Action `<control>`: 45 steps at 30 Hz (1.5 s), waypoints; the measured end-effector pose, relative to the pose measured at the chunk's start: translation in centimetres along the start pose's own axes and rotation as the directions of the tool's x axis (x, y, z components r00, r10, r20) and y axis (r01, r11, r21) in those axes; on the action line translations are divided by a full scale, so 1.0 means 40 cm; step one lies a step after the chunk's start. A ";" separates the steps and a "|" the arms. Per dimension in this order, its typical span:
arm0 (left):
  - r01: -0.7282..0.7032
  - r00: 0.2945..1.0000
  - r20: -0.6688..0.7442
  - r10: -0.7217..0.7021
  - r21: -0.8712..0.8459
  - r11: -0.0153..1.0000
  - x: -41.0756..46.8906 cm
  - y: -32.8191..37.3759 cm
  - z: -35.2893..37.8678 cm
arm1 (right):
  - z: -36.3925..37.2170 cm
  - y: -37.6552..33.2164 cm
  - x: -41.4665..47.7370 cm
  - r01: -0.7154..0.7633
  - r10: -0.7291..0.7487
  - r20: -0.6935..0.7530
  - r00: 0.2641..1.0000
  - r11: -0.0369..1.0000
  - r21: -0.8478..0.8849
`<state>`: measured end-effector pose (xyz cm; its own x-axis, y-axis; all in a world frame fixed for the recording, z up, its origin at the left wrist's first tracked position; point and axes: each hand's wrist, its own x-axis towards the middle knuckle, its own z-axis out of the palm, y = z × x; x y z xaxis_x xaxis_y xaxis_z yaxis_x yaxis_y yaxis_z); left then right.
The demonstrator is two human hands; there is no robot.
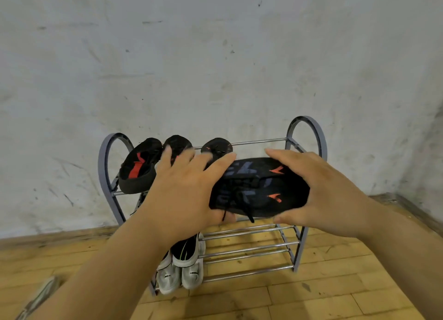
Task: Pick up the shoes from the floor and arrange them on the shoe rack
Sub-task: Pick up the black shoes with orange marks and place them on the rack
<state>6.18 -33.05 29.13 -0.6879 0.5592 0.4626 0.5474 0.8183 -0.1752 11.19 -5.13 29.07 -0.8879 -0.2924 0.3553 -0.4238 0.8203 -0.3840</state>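
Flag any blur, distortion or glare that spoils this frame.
Head view: motion blur smears the fingertips of the left hand and an unidentifiable object bottom-left; wide-angle distortion bows the floor edge; lighting soft, no glare; held black shoes are legible.

We note a grey-white wall [215,56], scuffed, streaked with dark marks. Worn yellow floor planks [335,295] meet it at a dark skirting strip [60,234]. Lower left: blurred striped object [40,295], which we cannot identify.
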 end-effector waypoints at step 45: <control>0.538 0.841 0.165 -0.515 -0.156 0.828 -0.143 -0.200 0.051 | 0.030 0.026 0.006 -0.238 0.259 0.021 0.966 0.851 0.469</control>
<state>4.76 -42.52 26.09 -0.9391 0.0703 0.3364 0.1574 0.9581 0.2392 10.32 -4.94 27.73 -0.9708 -0.0802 0.2262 -0.2332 0.5372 -0.8106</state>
